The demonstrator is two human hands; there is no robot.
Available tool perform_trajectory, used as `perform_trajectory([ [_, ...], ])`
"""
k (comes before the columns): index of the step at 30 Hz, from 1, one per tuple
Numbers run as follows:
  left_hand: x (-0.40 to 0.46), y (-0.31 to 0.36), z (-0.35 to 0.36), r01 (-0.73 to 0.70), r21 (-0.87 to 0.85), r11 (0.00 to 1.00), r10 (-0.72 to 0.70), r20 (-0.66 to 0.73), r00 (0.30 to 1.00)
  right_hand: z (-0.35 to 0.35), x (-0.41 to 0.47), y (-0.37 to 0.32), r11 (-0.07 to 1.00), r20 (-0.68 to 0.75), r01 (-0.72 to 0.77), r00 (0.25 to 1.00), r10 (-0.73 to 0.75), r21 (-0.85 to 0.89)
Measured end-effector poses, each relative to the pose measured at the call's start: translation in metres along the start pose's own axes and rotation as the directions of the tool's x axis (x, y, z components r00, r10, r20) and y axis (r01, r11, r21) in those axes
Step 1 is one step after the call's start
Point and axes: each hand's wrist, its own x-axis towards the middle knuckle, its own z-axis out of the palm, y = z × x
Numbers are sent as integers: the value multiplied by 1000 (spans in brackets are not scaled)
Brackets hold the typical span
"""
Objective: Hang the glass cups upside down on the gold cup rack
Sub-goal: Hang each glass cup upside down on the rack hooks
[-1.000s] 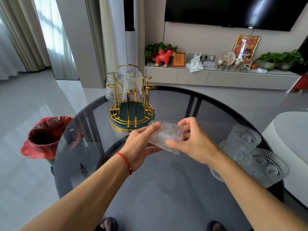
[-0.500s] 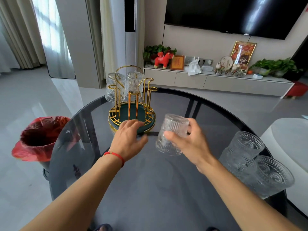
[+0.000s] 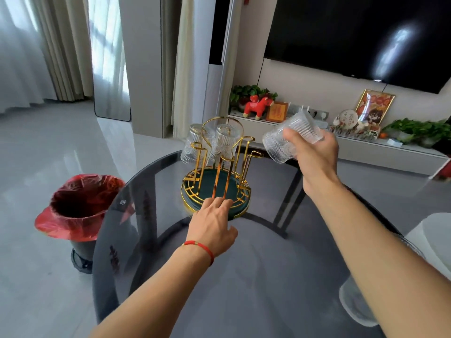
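The gold cup rack (image 3: pixel 217 176) with its dark green base stands on the round dark glass table (image 3: pixel 256 276). Two ribbed glass cups (image 3: pixel 192 145) hang upside down on its far pegs. My right hand (image 3: pixel 314 152) grips another ribbed glass cup (image 3: pixel 285 142), tilted with its mouth down and to the left, raised to the right of the rack's near pegs. My left hand (image 3: pixel 214 225) rests with fingers spread against the rack's near rim. One more glass cup (image 3: pixel 353 306) shows partly behind my right forearm at the table's right edge.
A bin with a red bag (image 3: pixel 78 206) stands on the floor left of the table. A low TV cabinet (image 3: pixel 341 140) with plants, a red toy horse and frames runs along the far wall. A white seat (image 3: pixel 434 237) is at the right.
My right hand has lifted the cup up and to the right, above rack height. My left hand has let go of the cup and moved forward to the rack's base.
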Motion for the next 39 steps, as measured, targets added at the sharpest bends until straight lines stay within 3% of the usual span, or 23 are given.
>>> perform_trajectory([
  [3, -2, 3, -2, 10, 34, 999, -10, 0, 1000, 24, 23, -8, 995, -13, 38, 999, -39, -95],
  [12, -1, 7, 0, -3, 82, 997, 4, -17, 1000, 72, 56, 8, 923, 155, 19, 987, 45, -385],
  [24, 0, 7, 4, 4, 81, 997, -2, -18, 1000, 88, 49, 28, 808, 417, 77, 883, 217, -584],
  [35, 1, 8, 3, 4, 60, 998, -3, -24, 1000, 80, 43, 18, 793, 458, 23, 827, 328, -608],
  [39, -1, 6, 2, 4, 63, 998, -2, -29, 1000, 53, 26, 14, 817, 428, 86, 880, 207, -571],
])
